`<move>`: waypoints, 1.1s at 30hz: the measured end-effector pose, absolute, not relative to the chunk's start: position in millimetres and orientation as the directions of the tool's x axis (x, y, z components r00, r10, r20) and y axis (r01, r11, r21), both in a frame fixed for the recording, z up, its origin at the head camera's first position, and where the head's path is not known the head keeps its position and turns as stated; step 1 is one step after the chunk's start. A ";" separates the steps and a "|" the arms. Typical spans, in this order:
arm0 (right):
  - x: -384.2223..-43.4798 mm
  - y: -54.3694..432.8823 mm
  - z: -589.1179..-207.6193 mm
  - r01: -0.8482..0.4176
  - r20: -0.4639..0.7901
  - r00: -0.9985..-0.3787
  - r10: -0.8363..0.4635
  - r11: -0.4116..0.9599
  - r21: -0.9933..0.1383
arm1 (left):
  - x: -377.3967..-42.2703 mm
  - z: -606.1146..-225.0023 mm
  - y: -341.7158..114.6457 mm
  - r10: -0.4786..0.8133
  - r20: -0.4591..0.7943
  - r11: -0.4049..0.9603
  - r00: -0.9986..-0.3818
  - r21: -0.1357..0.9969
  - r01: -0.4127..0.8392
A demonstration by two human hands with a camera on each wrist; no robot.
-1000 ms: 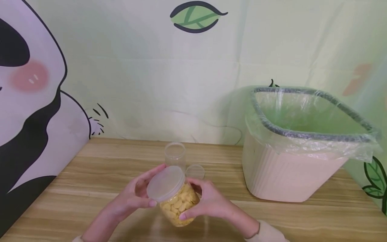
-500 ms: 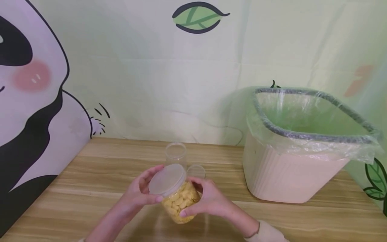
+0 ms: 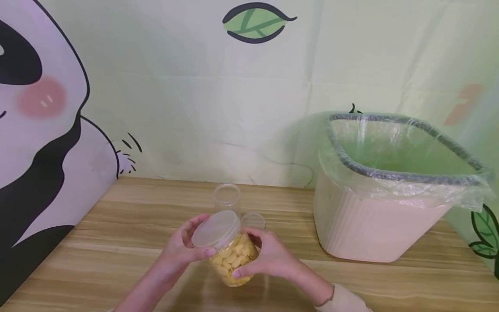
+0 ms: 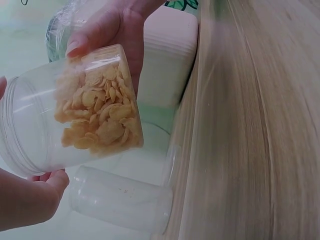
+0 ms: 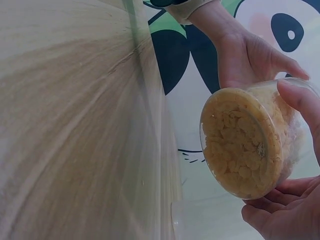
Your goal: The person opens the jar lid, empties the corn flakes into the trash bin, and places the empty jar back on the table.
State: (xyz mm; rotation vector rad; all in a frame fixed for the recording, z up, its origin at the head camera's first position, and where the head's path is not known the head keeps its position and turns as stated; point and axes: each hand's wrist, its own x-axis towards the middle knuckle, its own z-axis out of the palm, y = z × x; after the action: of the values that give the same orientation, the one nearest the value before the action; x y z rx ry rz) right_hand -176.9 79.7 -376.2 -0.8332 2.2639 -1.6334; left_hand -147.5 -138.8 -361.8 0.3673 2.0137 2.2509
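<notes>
A clear plastic jar (image 3: pixel 234 262) partly filled with yellow flakes is tilted above the table, its frosted lid (image 3: pixel 216 232) toward the upper left. My left hand (image 3: pixel 181 245) grips the lid's edge, thumb at the near side and fingers behind. My right hand (image 3: pixel 274 258) holds the jar's body from the right, thumb across its front. In the left wrist view the flakes (image 4: pixel 100 107) lie toward the jar's base, below a gap near the neck. The right wrist view faces the jar's round bottom (image 5: pixel 237 145).
Behind the held jar stands a second clear jar (image 3: pixel 227 197) without a lid, and a clear round lid (image 3: pixel 253 221) lies beside it. A pale pink bin (image 3: pixel 374 225) with a plastic liner stands at the right. A panda-print wall covering (image 3: pixel 175 108) backs the wooden table (image 3: pixel 128 225).
My left thumb has shifted right along the lid's edge, and the left wrist has turned with it. The jar has risen slightly in view; my right hand keeps its hold.
</notes>
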 end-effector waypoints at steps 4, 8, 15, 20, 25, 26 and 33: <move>-177.4 79.9 -376.7 -0.313 0.145 -0.812 -0.566 0.212 -0.926 | -147.5 -361.9 -138.0 0.230 0.107 -0.120 -0.967 0.989 0.081; -178.1 79.9 -377.1 -0.311 0.141 -0.812 -0.566 0.214 -0.926 | -147.8 -362.6 -137.8 0.228 0.103 -0.126 -0.968 0.989 0.076; -178.1 79.9 -377.0 -0.308 0.144 -0.812 -0.565 0.206 -0.929 | -148.4 -364.7 -138.7 0.229 0.111 -0.140 -0.967 0.987 0.080; -178.1 80.2 -376.4 -0.305 0.132 -0.816 -0.562 0.225 -0.925 | -148.8 -366.0 -139.5 0.231 0.123 -0.144 -0.965 0.985 0.091; -177.7 80.5 -375.9 -0.306 0.132 -0.815 -0.564 0.225 -0.925 | -149.1 -366.2 -140.6 0.234 0.131 -0.135 -0.963 0.986 0.101; -177.7 80.5 -375.8 -0.304 0.131 -0.815 -0.565 0.224 -0.926 | -149.3 -366.1 -140.8 0.234 0.130 -0.134 -0.963 0.986 0.101; -177.6 81.2 -376.1 -0.306 0.132 -0.813 -0.566 0.223 -0.926 | -150.4 -365.2 -143.4 0.233 0.128 -0.127 -0.964 0.987 0.100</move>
State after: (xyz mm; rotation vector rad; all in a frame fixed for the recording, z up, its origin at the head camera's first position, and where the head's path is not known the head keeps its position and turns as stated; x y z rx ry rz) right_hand -177.6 81.2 -376.1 -0.8253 2.2629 -1.6266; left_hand -150.4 -143.4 -365.2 0.3867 2.0134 2.2603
